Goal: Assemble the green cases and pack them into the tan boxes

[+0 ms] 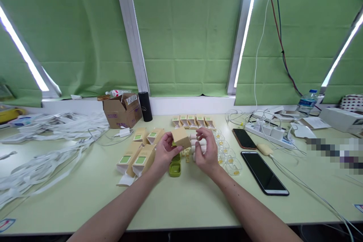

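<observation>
My left hand [164, 155] is closed on a small tan cardboard box [180, 138], held above the middle of the table. To its right, my right hand [208, 155] has thumb and fingers apart with nothing visible between them. Under and beside that hand lie several white cylinders [193, 143], partly hidden. An olive-green square case [175, 169] sits below the held box, with more green cases partly covered behind it. Small pale yellow pieces [187, 155] lie between the hands. Clear plastic covers [233, 166] with yellow spots stand in rows right of my right hand.
Tan boxes with green labels [143, 159] lie at left, and another row of boxes [192, 121] stands behind. Two phones [265, 172], a power strip [269, 134] and loose cables are at right. White strips [56, 155], a carton [121, 111] and a black bottle [145, 106] occupy the left side.
</observation>
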A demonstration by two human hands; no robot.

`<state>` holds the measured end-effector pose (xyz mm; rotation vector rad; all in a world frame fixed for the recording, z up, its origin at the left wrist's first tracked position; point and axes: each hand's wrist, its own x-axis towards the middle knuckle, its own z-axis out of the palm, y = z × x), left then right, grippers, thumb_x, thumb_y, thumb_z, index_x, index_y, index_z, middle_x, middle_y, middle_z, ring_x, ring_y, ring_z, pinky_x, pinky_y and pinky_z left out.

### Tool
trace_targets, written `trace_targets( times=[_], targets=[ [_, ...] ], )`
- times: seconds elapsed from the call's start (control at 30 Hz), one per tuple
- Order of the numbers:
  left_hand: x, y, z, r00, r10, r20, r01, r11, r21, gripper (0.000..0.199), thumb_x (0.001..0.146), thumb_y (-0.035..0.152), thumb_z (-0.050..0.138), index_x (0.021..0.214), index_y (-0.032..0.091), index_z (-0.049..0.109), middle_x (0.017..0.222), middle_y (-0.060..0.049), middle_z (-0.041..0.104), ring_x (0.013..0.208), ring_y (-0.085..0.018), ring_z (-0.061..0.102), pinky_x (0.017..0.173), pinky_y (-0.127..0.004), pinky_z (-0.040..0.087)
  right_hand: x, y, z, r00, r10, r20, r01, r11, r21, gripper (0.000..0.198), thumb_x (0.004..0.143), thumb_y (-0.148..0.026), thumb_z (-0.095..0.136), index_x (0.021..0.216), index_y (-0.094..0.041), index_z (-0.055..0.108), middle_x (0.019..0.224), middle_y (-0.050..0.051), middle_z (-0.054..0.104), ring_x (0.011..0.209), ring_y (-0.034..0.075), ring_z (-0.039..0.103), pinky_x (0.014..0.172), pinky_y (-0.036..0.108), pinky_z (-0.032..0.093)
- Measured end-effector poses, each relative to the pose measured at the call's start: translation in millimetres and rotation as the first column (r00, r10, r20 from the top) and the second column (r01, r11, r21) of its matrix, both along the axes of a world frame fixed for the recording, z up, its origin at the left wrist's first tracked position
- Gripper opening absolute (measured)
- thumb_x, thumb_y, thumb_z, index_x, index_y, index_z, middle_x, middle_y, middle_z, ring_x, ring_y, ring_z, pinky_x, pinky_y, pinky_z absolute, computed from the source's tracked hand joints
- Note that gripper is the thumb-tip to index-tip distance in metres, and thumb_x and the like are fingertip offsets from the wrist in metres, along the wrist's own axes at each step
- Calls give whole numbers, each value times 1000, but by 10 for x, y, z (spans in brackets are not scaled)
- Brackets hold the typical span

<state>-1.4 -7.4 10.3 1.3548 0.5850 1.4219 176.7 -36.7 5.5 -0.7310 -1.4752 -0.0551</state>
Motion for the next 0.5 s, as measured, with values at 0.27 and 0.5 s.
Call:
trace_targets(
  times=[0.27,0.5],
  targets=[
    [2,-81,-68,840,430,-332,-223,830,512,50,84,10,68,131,27,62,139,-11,66,133,-29,63,107,-51,59,-29,-52,10,988,-23,151,22,1000,7,39,97,-20,60,135,-23,54,131,16,65,127,33,62,100,55,58],
    [-24,-81,-89,673,680,-290,-198,543,816,51,87,2,61,134,23,59,141,-12,66,136,-28,63,113,-54,56,-72,-63,-43,972,-45,232,54,998,-31,45,94,-19,60,137,-22,46,131,17,65,119,32,67,91,50,62]
  ],
)
